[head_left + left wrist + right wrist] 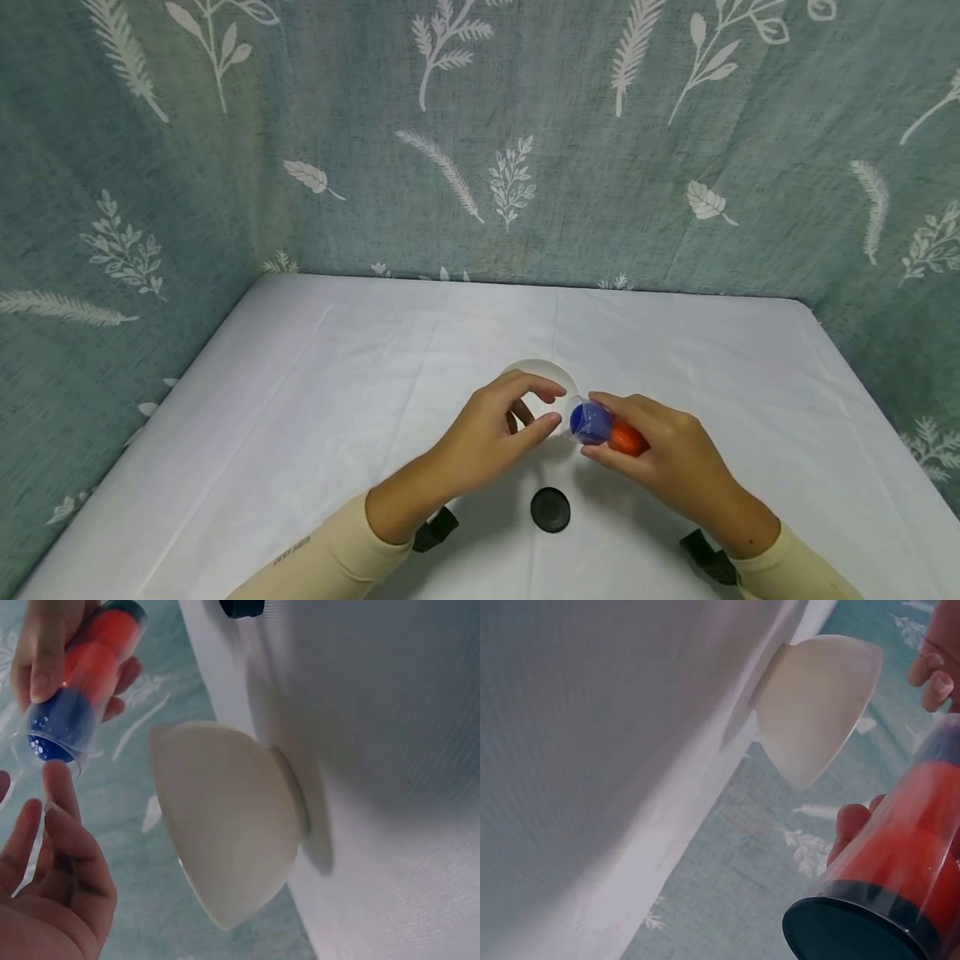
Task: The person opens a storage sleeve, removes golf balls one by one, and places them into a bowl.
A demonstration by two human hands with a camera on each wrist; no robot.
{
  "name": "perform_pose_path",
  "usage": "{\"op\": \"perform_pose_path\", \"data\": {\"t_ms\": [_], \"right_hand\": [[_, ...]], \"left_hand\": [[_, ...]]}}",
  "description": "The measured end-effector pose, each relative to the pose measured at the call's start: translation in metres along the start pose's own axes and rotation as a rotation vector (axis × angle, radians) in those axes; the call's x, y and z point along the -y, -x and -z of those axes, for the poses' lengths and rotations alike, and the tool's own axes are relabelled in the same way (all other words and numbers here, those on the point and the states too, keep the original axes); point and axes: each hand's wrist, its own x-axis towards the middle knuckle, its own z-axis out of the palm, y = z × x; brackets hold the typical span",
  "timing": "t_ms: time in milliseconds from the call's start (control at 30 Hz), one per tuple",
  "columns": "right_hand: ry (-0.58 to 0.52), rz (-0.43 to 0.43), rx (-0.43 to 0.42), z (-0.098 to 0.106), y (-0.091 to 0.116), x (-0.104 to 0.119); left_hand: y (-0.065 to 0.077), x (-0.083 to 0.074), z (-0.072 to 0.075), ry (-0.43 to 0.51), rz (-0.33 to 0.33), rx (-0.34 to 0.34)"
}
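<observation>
From the far left across to the right, blue-green cloth hangings with white leaf prints (360, 75), upright behind a broad bench under white cloth (337, 350). At near left, a cream-coloured sleeve (322, 550), then a small dark wrist fitting (435, 530). Farther along, the left hand (491, 425) in the air, fingers loosely bent, thumb and forefinger well parted, with hold of nothing; one fingertip close to a tube mouth, contact impossible to tell. Just beyond, a smooth off-white round bowl (225, 817), upright on the bench, partly hidden by the left hand in the head view. Nearer, between the two forearms, a flat round black disc (551, 510) lying on the bench. To the right of the left hand, a clear cylindrical plastic tube (90, 682), raised above the bench and tilted, open mouth towards the left hand, with a dark green base (855, 934). Inside, a blue ball with small white marks (590, 422) nearest the mouth, orange-red balls (627, 437) behind. Around the tube, the right hand (667, 450), fingers on one side, thumb opposite, parted by the tube's width. At near right, another dark wrist fitting (708, 557) and cream sleeve (795, 573).
</observation>
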Motion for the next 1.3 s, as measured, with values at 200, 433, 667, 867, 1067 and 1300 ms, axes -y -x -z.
{"op": "perform_pose_path", "data": {"t_ms": [200,433,667,867,1067,1300], "right_hand": [[0.012,0.047,-0.018,0.000,-0.001,0.000],[0.025,0.014,0.013,0.001,0.003,0.004],[0.027,0.051,0.031,0.003,0.000,0.006],[0.029,0.065,0.037,0.007,-0.007,0.009],[0.050,0.042,0.079,0.010,-0.013,0.012],[0.059,0.058,0.071,0.011,-0.014,0.013]], "left_hand": [[0.000,0.002,-0.002,-0.003,0.005,0.039],[0.000,0.003,-0.004,-0.007,0.012,0.059],[0.000,0.006,-0.005,-0.015,0.006,0.059],[0.000,0.007,-0.004,-0.006,0.018,0.044],[0.000,0.006,-0.004,0.010,0.042,-0.005],[0.001,0.005,-0.002,0.058,0.044,0.023]]}}
